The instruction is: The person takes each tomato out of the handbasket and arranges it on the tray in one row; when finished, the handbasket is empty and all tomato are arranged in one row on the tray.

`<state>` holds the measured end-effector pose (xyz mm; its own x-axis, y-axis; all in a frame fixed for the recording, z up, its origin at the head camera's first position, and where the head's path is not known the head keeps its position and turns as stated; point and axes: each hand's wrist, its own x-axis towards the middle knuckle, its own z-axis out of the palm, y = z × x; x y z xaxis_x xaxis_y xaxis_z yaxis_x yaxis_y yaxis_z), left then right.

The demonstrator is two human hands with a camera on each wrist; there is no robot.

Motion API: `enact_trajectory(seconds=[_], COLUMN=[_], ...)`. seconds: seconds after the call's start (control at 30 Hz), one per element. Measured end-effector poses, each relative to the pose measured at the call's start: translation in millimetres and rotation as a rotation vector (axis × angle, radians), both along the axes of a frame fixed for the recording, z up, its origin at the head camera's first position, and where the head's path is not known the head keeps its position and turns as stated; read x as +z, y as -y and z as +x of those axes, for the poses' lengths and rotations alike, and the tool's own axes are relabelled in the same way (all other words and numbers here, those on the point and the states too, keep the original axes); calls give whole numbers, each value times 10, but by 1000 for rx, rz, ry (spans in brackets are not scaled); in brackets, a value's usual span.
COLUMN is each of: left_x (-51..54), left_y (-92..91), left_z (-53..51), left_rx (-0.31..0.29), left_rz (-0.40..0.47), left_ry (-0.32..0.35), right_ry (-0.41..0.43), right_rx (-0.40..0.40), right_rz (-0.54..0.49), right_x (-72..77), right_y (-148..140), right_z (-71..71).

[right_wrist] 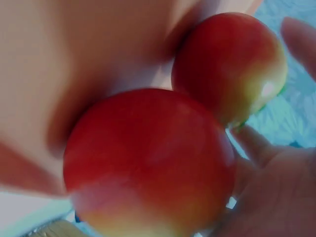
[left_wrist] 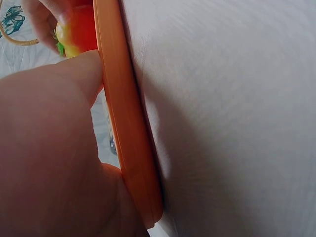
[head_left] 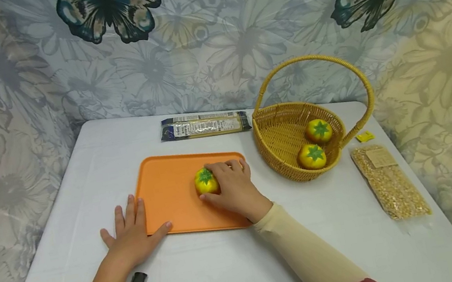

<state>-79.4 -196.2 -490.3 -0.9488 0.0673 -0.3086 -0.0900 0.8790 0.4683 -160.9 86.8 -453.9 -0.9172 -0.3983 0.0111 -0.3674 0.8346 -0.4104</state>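
Note:
On the orange tray (head_left: 165, 181) sits a tomato (head_left: 206, 181), yellow on top with a green star-shaped calyx. The right hand (head_left: 233, 187) reaches over it, thumb and fingers curved around its right side. Two tomatoes with red undersides show in the right wrist view: a large near one (right_wrist: 148, 158) by the palm and a farther one (right_wrist: 227, 69) between thumb and fingers. From the head view, the near one is hidden under the hand. The left hand (head_left: 131, 239) lies flat with spread fingers at the tray's left front corner, its thumb touching the edge.
A wicker basket (head_left: 270, 153) with a tall handle stands right of the tray, holding two tomatoes (head_left: 315, 143). Behind the tray lies a long dark packet (head_left: 205, 125). At the table's right edge are a bag of yellow grains (head_left: 391, 188) and a small yellow packet (head_left: 365, 136).

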Motion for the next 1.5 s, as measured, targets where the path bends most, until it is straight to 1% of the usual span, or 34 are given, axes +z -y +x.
enact_trajectory(seconds=[0.1, 0.17, 0.27, 0.4, 0.53, 0.67, 0.83, 0.9, 1.0, 1.17, 1.3, 1.5], left_x=[4, -1, -9, -3, 7, 21, 22, 16, 5, -10, -20, -33], left_y=[0, 0, 5, 12, 15, 14, 13, 13, 12, 11, 11, 17], left_z=[-6, -10, -12, -5, -4, -6, -2, 1, 3, 4, 4, -2], left_rx=[-4, -6, -10, -17, -24, -24, -22, -23, -23, -21, -21, -20], left_rz=[2, 1, 2, 1, 4, 9, 12, 10, 5, 3, 1, 3], left_ry=[0, 0, 1, 4, 2, -1, -2, -1, -1, 2, 3, -2], right_ry=[3, -14, -52, -90, -95, -50, 3, 12, 48, 117, 145, 158], right_rx=[-22, -58, -136, -265, -394, -479, -537, -540, -536, -538, -534, -526], right_rz=[-31, -46, -58, -56, -51, -51, -24, 1, 26, 87, 143, 148], right_x=[74, 164, 346, 567, 672, 723, 726, 701, 663, 599, 552, 499], right_y=[-74, -165, -384, -791, -1213, -1542, -1816, -1894, -1973, -2038, -2050, -2059], right_z=[15, 16, -7, -71, -136, -164, -183, -188, -193, -213, -234, -253])
